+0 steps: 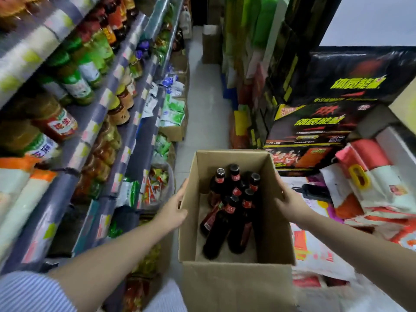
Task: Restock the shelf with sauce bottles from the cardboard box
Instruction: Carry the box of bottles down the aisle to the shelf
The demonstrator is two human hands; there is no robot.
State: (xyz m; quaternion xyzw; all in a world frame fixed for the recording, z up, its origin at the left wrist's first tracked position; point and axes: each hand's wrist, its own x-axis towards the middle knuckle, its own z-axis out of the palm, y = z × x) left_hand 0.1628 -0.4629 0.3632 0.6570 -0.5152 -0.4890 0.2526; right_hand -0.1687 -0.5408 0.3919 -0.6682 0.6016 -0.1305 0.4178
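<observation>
Both hands are on the cardboard box (236, 287) at bottom center, left hand (173, 210) and right hand (290, 203) gripping its side walls, dark sauce bottles (234, 206) standing inside, and the stocked shelf (94, 122) fills the frame's left side.

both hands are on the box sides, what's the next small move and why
Probably free the right hand and take one upright bottle by its neck. Both hands grip the outer walls of the open box, the left hand on the shelf side, and neither holds a bottle. The bottles stand clustered at the far end, caps up, so a neck is easy to reach.
</observation>
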